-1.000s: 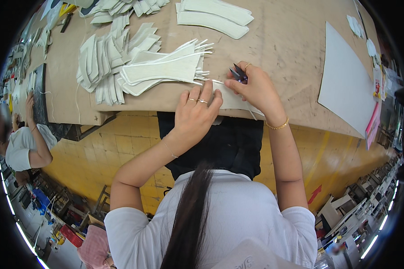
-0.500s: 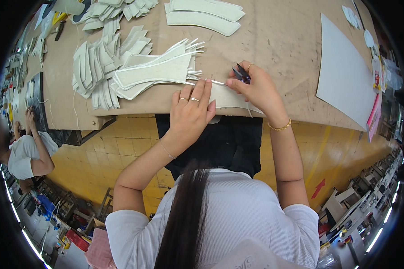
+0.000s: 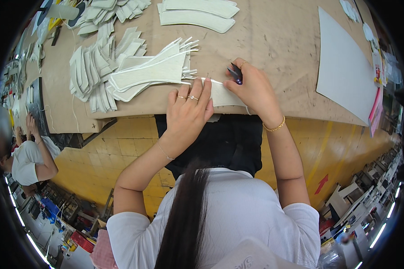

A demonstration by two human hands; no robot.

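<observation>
My left hand [image 3: 188, 112] lies flat, fingers together, pressing a white cut piece [image 3: 223, 95] against the brown table [image 3: 274, 49] near its front edge. My right hand [image 3: 252, 85] is closed around a small dark purple tool [image 3: 235, 74], its tip down on the far edge of the same piece. Just left of my hands lies a fanned stack of long white shaped pieces [image 3: 148, 74].
More white pieces are piled at the back left [image 3: 92, 76], and two long ones lie at the far edge [image 3: 197, 13]. A large grey sheet [image 3: 345, 62] lies at the right. Another person [image 3: 29, 157] sits far left. A yellow floor shows below the table.
Both hands have stayed on the white piece; my left hand has slid slightly along it while the right keeps the tool at the piece's far edge.
</observation>
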